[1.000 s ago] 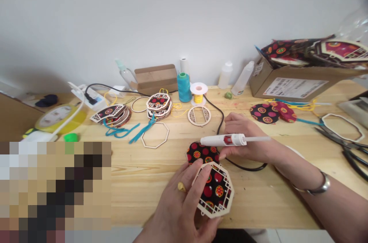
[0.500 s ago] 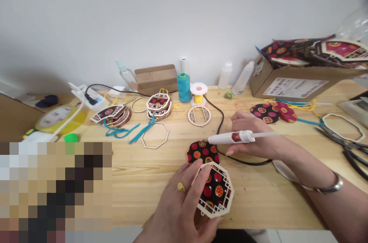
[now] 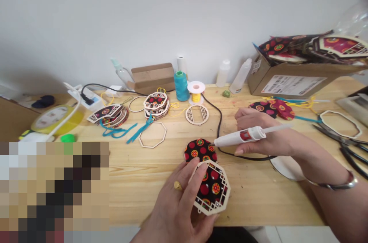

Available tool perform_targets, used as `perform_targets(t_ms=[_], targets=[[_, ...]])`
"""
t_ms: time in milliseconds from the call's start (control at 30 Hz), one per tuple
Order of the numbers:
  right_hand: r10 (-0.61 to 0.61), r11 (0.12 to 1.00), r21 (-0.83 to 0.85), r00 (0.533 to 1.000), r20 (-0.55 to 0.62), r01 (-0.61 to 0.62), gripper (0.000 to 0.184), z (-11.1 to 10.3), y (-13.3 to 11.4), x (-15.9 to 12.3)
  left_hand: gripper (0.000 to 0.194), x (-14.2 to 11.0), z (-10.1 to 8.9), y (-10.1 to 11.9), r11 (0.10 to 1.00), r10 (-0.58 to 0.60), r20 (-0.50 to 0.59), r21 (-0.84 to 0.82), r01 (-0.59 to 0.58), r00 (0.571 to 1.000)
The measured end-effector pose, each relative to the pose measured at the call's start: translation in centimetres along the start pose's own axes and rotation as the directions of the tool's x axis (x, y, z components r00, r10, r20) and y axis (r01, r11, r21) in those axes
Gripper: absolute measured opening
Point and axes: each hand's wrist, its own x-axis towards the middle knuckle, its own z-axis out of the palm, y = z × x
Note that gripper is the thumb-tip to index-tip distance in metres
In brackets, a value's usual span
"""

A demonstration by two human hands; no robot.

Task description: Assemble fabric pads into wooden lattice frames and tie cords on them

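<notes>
My left hand (image 3: pixel 181 201) grips an octagonal wooden lattice frame (image 3: pixel 225 197) backed with black fabric in red and orange flower print. Its index finger lies over the frame's upper left edge. Just beyond it, a round patterned fabric piece (image 3: pixel 198 149) lies on the table, its near edge hidden by the frame and my fingers. In my right hand (image 3: pixel 255 132) is a white glue gun (image 3: pixel 240 137) with a clear glue stick in its rear. The gun's nozzle points left, close to the right edge of the round piece. A black cord trails behind it.
Stacked lattice ornaments (image 3: pixel 156 105), a teal thread cone (image 3: pixel 181 86), a yellow thread spool (image 3: pixel 196 93) and an octagonal ring (image 3: pixel 153 135) stand or lie farther back. A cardboard box (image 3: pixel 258 78) of patterned pieces, and black scissors (image 3: pixel 345 145), are at right. The lower left is pixelated.
My right hand has moved the glue gun slightly right and down, its nozzle shifting from the round piece's top towards its right edge. My left hand keeps its hold; the view shifted slightly.
</notes>
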Motion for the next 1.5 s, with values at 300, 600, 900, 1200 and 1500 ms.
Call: perform_targets(t_ms=[300, 600, 900, 1200, 1500], targets=[[0.04, 0.999, 0.015, 0.995, 0.095, -0.041, 0.042, -1.2, 0.1, -0.7, 0.08, -0.6, 0.2, -0.3, 1.0, -0.028, 0.056, -0.012, 0.029, 0.998], [0.03, 0.988, 0.143, 0.988, 0.15, -0.052, 0.042, -0.6, -0.1, -0.8, 0.083, -0.8, 0.1, -0.2, 0.999, -0.048, 0.091, -0.009, 0.049, 0.995], [0.12, 0.986, 0.091, 0.978, 0.17, -0.137, 0.04, -1.5, 0.2, -1.2, 0.082, -0.8, 0.1, -0.3, 0.999, -0.032, 0.102, -0.009, 0.033, 0.994], [0.103, 0.987, 0.112, 0.986, 0.13, -0.117, 0.041, -0.9, 0.5, -1.3, 0.083, -0.4, -1.2, 0.0, 0.999, -0.022, -0.033, -0.03, 0.021, 0.999], [0.04, 0.992, 0.112, 0.987, 0.155, -0.058, 0.042, -0.1, 0.8, -1.1, 0.087, -1.3, -1.9, -0.5, 0.978, 0.207, 0.129, -0.051, -0.202, 0.97]])
